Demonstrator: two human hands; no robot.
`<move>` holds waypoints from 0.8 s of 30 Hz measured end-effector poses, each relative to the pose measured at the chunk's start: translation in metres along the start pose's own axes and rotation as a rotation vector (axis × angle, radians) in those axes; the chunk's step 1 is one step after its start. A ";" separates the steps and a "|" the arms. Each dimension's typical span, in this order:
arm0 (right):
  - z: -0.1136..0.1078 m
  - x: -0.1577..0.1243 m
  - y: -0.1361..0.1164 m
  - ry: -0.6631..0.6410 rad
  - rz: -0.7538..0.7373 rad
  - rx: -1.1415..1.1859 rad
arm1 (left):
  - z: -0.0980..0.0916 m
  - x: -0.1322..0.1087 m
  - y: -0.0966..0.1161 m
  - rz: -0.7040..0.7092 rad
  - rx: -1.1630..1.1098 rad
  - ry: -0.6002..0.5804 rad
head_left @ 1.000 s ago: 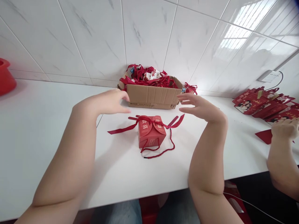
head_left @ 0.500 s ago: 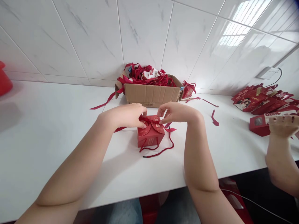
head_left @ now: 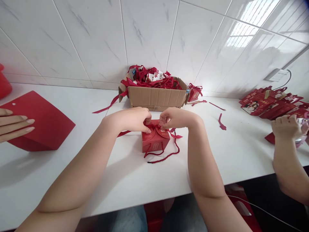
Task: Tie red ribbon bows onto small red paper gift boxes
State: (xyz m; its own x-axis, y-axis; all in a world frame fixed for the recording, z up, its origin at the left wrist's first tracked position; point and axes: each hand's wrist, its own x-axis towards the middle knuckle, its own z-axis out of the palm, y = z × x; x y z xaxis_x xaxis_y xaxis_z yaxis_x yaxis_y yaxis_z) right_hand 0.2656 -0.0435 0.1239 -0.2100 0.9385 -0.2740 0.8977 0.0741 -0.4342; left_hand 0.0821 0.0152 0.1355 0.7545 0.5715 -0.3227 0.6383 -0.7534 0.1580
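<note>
A small red gift box [head_left: 155,141] stands on the white table [head_left: 120,174] in front of me, with a red cord handle [head_left: 166,155] trailing at its front. My left hand [head_left: 134,118] and my right hand [head_left: 177,117] meet over its lid. Both pinch the red ribbon [head_left: 154,124] that crosses the top of the box. Ribbon ends stick out to the left [head_left: 123,133] and right [head_left: 175,135] of the box.
An open cardboard carton [head_left: 156,96] full of red ribbon sits against the tiled wall. Another person's hand [head_left: 14,124] rests on a flat red box blank [head_left: 41,124] at the left. A second person's hand [head_left: 286,127] works at the right near stacked red boxes [head_left: 270,103]. Ribbon scraps [head_left: 221,122] lie about.
My hands came down from near the carton onto the box and took hold of the ribbon, and now sit closer together. A hand with a flat red blank has come in at the left.
</note>
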 end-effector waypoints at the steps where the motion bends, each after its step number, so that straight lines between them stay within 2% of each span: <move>1: 0.000 0.000 -0.001 0.008 -0.013 -0.005 | 0.000 0.000 0.000 -0.005 -0.010 -0.004; 11: -0.001 0.000 0.002 -0.029 -0.047 0.089 | 0.002 -0.002 -0.008 -0.040 -0.127 0.031; 16: -0.003 -0.001 0.006 -0.064 0.004 0.121 | 0.002 -0.002 -0.012 -0.015 -0.103 0.033; 24: -0.004 0.002 0.016 -0.102 0.091 0.138 | 0.000 -0.001 -0.019 -0.064 -0.123 -0.021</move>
State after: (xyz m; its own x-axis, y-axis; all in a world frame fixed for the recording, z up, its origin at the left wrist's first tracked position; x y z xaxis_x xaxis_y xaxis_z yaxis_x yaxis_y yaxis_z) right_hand 0.2816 -0.0392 0.1201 -0.1751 0.8995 -0.4002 0.8548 -0.0629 -0.5152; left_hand 0.0693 0.0285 0.1333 0.7094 0.6089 -0.3550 0.6996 -0.6696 0.2494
